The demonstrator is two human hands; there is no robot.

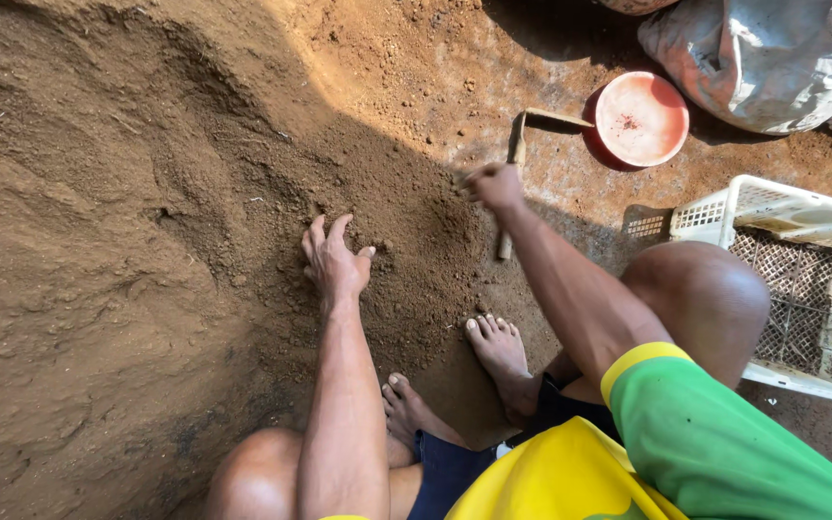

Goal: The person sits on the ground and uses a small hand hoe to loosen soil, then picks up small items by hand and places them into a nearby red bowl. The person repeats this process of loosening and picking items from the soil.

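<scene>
Both hands work at the foot of a big soil heap (127,241) that fills the left side of the ground. Left hand (334,265) lies palm down on the loose soil, fingers spread and apart, pressing or raking the surface; it grips nothing that shows. Right hand (495,185) is closed around the top of a wooden handle (508,207), part of a small hoe-like tool (522,144) whose upper end bends toward a red bowl (641,118). The tool's lower end stands at the edge of the heap, just beside the person's right foot (503,351). The left foot (406,409) is tucked in close, and both knees are bent in a squat.

As to how far things have got, the soil near the hands looks finer and darker than the lumpy slope farther left, so a small patch seems worked while most of the heap seems untouched; this is a judgement only. The bowl holds just a few crumbs of soil, so nearly nothing has been put in it. It sits near the top edge of the bare ground, well apart from the left hand.

A white crate (772,207) stands at the right edge, near the right knee, and appears empty. A grey sack (772,58) lies in the top right corner, just beside the bowl.
</scene>
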